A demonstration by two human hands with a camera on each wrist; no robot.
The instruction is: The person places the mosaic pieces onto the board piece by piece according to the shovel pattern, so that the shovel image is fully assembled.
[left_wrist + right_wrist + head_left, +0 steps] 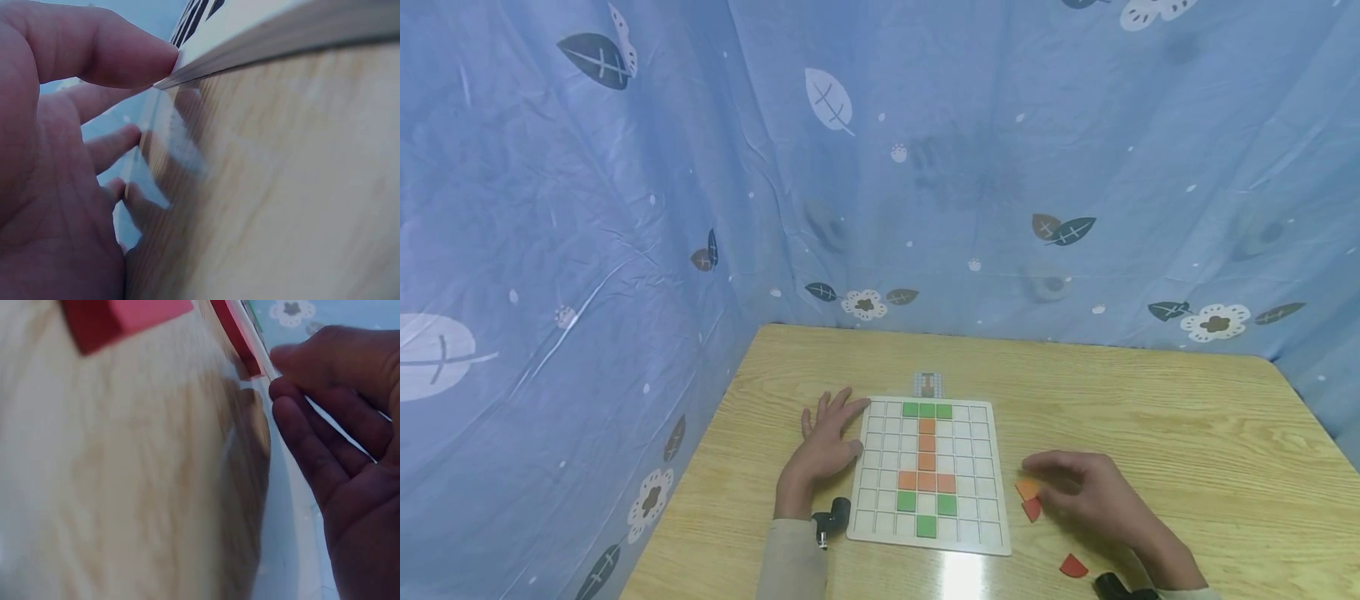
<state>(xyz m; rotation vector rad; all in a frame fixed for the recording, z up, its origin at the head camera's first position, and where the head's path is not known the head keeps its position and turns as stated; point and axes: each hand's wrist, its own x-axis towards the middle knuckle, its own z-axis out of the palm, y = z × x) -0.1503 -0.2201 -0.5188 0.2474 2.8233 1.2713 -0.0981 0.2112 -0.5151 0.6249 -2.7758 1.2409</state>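
Observation:
In the head view, a white square grid board (880, 483) lies on the table, with green tiles (927, 527) and orange tiles (927, 443) in several squares. My left hand (824, 450) rests at the board's left edge, fingers spread and thumb tip right at the side. The left wrist view has the thumb (125, 53) against that edge. To the right of the board, my right hand (1093, 493) hovers low with fingers loosely bent. Its thumb tip overlaps an orange quarter-round piece (1026, 489). A red piece (1032, 509) lies against the orange one.
Another red quarter-round piece (1073, 567) lies nearer the front, beside the right wrist. A small pattern card (928, 384) sits just behind the board. Blue printed curtains (970, 183) hang around the back and left of the wooden table (1120, 400).

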